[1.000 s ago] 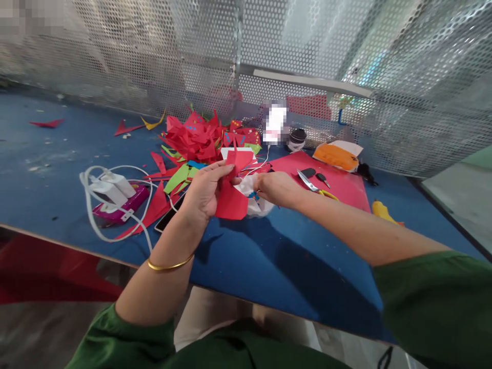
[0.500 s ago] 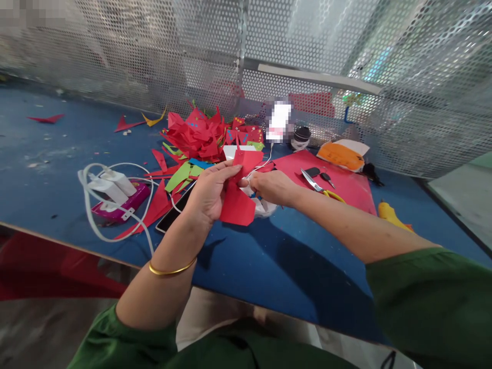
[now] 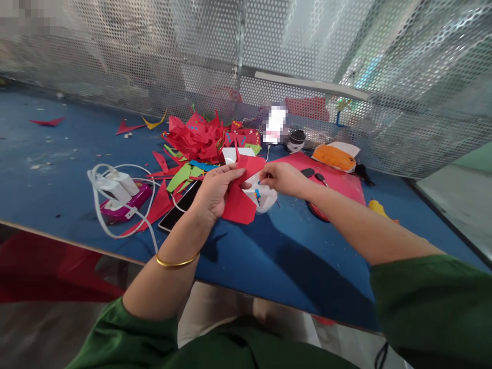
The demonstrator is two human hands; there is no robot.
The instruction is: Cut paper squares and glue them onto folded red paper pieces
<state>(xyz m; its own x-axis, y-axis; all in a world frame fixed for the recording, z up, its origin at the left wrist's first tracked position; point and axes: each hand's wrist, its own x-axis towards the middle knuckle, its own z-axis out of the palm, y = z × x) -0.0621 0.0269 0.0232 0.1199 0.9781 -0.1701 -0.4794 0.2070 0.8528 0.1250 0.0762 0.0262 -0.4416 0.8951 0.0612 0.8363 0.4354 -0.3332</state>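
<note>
My left hand (image 3: 216, 192) pinches a red paper butterfly (image 3: 241, 206) between thumb and fingers, above the front part of the table. Just right of it, my right hand (image 3: 286, 178) is closed in a pinch over a white plastic container (image 3: 268, 201). Whatever sits between those fingertips is too small to name, though a speck of blue shows there. Inside the container lies a small blue piece (image 3: 257, 193). The paper hides the container's left side.
Red paper scraps (image 3: 192, 136) heap up behind my left hand. A purple power strip (image 3: 125, 205) with white chargers and looped cable stands left, near a dark phone (image 3: 179, 207). A lit phone (image 3: 275, 124), a black-lidded jar (image 3: 295, 139) and a red sheet (image 3: 342, 179) are beyond.
My right hand has drawn back to the right from the paper butterfly, baring more of the white container. My left hand still grips the butterfly. The camera view has shifted slightly.
</note>
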